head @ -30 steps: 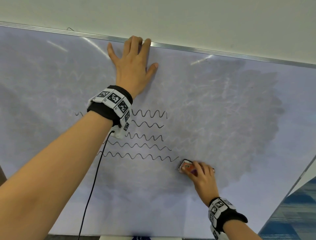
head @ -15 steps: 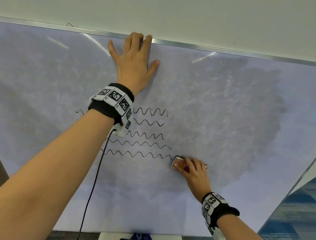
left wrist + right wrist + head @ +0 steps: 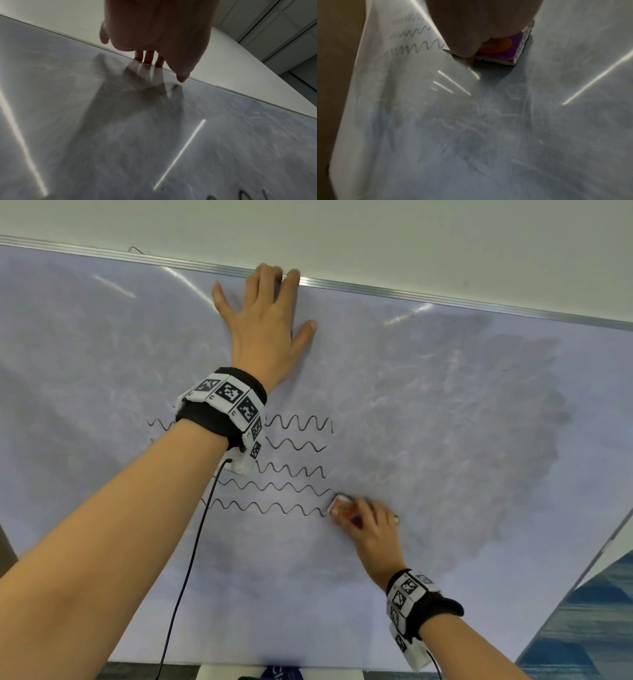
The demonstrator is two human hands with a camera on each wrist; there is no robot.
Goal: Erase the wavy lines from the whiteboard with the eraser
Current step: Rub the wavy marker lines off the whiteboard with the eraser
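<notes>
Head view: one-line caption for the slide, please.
Right hand presses eraser at the lowest wavy line's end; left hand braces whiteboard.

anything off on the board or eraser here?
The whiteboard carries grey smeared residue and ghost traces of old writing. The eraser, gripped by the right hand, has a chipped-looking, uneven lower edge. Nothing else stands out.

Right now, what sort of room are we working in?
Probably an office or meeting room: a wall-mounted whiteboard with an aluminium frame, blue carpet below, and grey cabinet panels in the left wrist view.
</notes>
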